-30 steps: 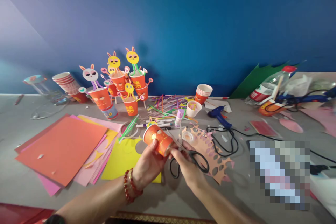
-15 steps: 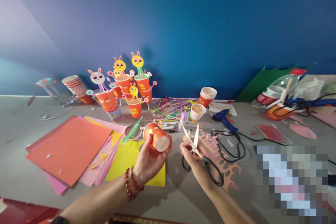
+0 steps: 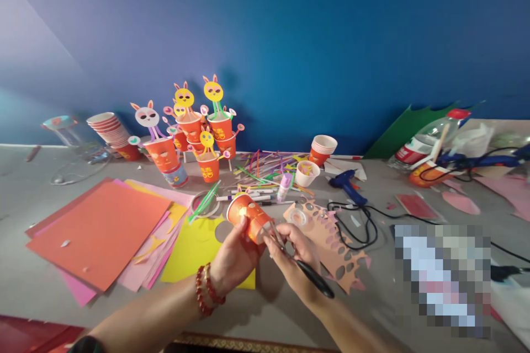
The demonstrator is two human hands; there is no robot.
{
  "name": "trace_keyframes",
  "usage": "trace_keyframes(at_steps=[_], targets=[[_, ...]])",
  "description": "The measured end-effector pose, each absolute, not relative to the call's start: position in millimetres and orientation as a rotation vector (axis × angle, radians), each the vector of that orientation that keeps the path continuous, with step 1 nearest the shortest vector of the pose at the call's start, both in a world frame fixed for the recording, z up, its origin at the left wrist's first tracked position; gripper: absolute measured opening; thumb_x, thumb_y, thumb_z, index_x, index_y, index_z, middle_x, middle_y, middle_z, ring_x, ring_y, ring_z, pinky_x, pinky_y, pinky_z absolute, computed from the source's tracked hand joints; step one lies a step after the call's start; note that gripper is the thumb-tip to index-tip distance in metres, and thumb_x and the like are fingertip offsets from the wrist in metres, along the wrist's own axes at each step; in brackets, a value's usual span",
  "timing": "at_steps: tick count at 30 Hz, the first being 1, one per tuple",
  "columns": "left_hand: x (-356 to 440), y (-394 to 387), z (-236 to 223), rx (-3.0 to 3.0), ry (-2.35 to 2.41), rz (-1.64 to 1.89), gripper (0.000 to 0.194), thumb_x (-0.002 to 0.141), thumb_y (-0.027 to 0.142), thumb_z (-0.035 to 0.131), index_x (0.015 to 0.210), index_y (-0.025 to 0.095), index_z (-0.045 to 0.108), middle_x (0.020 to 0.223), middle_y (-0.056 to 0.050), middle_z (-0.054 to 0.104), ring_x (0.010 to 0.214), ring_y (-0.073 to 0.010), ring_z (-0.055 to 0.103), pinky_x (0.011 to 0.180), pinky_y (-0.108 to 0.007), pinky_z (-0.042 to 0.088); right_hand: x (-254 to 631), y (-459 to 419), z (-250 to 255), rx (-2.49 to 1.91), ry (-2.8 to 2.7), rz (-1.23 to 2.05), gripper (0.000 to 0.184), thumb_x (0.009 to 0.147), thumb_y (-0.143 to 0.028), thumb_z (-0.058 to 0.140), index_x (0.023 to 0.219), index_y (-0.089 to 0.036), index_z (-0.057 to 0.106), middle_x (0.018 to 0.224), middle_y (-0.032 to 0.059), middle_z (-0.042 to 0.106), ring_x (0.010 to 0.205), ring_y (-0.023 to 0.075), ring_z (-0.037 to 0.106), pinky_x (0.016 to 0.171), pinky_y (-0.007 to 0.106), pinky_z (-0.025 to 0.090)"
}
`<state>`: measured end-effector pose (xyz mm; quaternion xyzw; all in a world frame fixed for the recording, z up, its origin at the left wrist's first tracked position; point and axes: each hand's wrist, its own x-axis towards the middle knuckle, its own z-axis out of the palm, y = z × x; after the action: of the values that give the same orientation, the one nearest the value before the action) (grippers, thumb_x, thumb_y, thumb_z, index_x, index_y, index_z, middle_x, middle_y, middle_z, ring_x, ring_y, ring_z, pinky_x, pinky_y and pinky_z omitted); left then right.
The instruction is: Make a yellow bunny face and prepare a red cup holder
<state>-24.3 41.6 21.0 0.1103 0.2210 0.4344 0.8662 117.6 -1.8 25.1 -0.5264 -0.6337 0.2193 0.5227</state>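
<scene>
An orange paper cup [image 3: 250, 215] lies tilted in my left hand [image 3: 237, 256], its base turned toward my right and its white rim to the upper left. Yellow rabbit ears just show behind the cup. My right hand [image 3: 298, 256] is closed on black-handled scissors [image 3: 310, 276], whose blades point at the base of the cup. Whether the tips touch or pierce the base, I cannot tell. Below the hands lies a yellow paper sheet [image 3: 186, 256] with round cut-outs.
Decorated rabbit cups [image 3: 207, 168] stand at the back left, beside a cup stack [image 3: 110, 132]. Behind my hands are drinking straws [image 3: 265, 168], a glue stick [image 3: 284, 186] and a small white cup [image 3: 307, 173]. A blue glue gun [image 3: 350, 187] with its cord lies right, near punched peach paper [image 3: 331, 248].
The scissors were open and apart from the cup half a second ago; now the blades are together at its base. The cup's base has turned from facing me toward the right.
</scene>
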Motion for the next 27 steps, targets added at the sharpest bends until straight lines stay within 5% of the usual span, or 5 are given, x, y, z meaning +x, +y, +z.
trace_keyframes(at_steps=[17, 27], targets=[[-22.4, 35.7, 23.2, 0.139, 0.468, 0.889, 0.022, 0.094, 0.028, 0.063, 0.091, 0.008, 0.071, 0.084, -0.009, 0.077, 0.076, -0.0167, 0.072, 0.079, -0.026, 0.057, 128.5, 2.5, 23.4, -1.293, -1.667, 0.491, 0.007, 0.091, -0.019, 0.058, 0.093, -0.025, 0.061, 0.074, -0.0007, 0.070, 0.061, 0.0155, 0.063, 0.060, 0.024, 0.050], [-24.3, 37.3, 29.7, 0.070, 0.566, 0.784, 0.029, 0.099, 0.033, 0.055, 0.093, 0.008, 0.068, 0.085, -0.008, 0.075, 0.073, -0.0152, 0.072, 0.071, -0.024, 0.057, 136.8, 8.5, 26.9, -1.020, -1.950, 0.141, 0.012, 0.092, -0.013, 0.052, 0.084, -0.022, 0.053, 0.061, -0.0021, 0.055, 0.054, 0.0147, 0.050, 0.055, 0.026, 0.039]])
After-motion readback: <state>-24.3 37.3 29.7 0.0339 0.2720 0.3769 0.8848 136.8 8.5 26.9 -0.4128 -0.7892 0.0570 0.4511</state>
